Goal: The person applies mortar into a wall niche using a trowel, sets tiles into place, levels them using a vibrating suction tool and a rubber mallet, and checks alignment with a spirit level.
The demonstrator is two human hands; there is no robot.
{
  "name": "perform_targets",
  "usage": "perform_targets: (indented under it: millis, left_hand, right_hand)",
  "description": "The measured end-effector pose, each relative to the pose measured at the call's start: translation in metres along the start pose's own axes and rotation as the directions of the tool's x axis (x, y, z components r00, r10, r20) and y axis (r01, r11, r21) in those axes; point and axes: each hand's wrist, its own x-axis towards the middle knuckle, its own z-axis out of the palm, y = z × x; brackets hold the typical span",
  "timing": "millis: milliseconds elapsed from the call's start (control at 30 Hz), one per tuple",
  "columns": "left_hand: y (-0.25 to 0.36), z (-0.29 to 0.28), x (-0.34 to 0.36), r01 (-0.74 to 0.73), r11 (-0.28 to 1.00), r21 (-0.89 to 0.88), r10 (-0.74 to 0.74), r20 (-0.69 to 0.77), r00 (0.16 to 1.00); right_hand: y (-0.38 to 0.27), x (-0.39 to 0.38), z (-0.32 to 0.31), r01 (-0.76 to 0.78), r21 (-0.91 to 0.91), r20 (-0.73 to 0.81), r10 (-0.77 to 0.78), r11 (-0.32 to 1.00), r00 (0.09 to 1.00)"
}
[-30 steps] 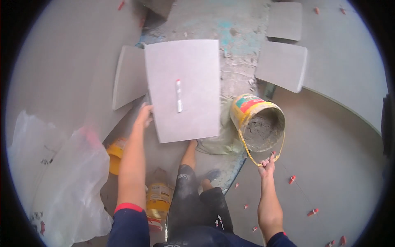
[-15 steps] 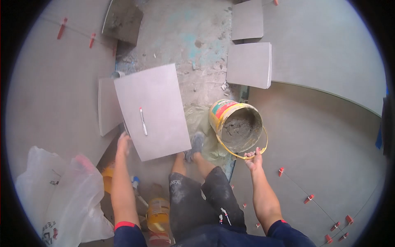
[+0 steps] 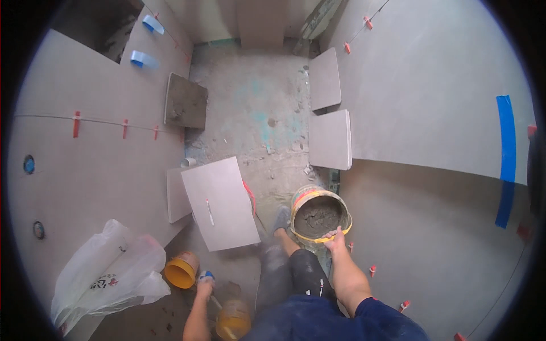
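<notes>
My right hand is closed on the yellow handle of a bucket. The bucket, pale with red and yellow markings, tilts toward me and holds wet grey mortar. At lower left, my left hand has its fingers curled at the blue-and-white end of a tool with a pale shaft. The tool's kind is hidden from me. Beside that hand lies an orange-yellow bucket, its mouth turned toward me. Another yellow bucket, blurred, stands closer to my body.
A large grey tile carries a white pen. More tiles lean along the right wall, and a mortar-smeared one on the left. White plastic sheeting lies at left. Red clips sit in the wall joints. A red cord lies by the tile.
My left hand has gone from beside the large tile down to the blue-and-white tool end. The view has shifted, showing more of the far floor. My right hand still holds the bucket handle.
</notes>
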Motion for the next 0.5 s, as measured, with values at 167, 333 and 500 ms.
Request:
perform_targets:
  millis: [167,333,500]
  left_hand:
    - [0.033,0.047,-0.093,0.199,0.98,-0.027,-0.192,0.161,0.968]
    - [0.105,0.033,-0.139,0.152,0.973,-0.173,-0.11,0.23,0.967]
    - [0.179,-0.04,-0.089,-0.514,0.723,0.461,0.375,0.363,0.853]
  right_hand:
    - [-0.005,-0.01,0.007,-0.033,0.032,-0.033,0.034,0.999,0.999]
    - [-0.005,-0.01,0.015,-0.066,-0.006,-0.025,0.066,0.998,0.998]
    - [-0.004,-0.019,0.03,-0.113,0.005,-0.042,0.113,0.994,0.993]
